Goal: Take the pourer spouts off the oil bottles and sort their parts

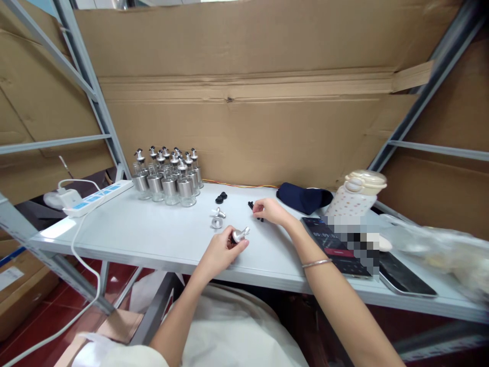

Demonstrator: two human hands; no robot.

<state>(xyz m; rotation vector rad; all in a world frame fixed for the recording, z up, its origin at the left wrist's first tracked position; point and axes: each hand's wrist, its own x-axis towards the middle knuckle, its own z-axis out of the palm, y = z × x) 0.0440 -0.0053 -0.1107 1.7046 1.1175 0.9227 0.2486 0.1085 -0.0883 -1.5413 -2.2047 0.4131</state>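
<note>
My left hand (217,255) is closed around a silver bottle pourer (240,234) near the front of the table, its spout pointing up and to the right. My right hand (270,211) reaches down to small black pieces (250,204) on the tabletop, with its fingertips pinched together among them. What lies between those fingertips is partly hidden. Left of the hands, loose metal pourer parts (217,223) lie on the table. Behind them are several black rings or stoppers (219,199).
Several glass bottles (170,191) with metal bands stand at the back left, many topped with pourers. A power strip (97,198) lies at the left edge. To the right are a navy cap (303,198), a spotted bottle (353,196), a tablet (324,237) and a phone (407,275).
</note>
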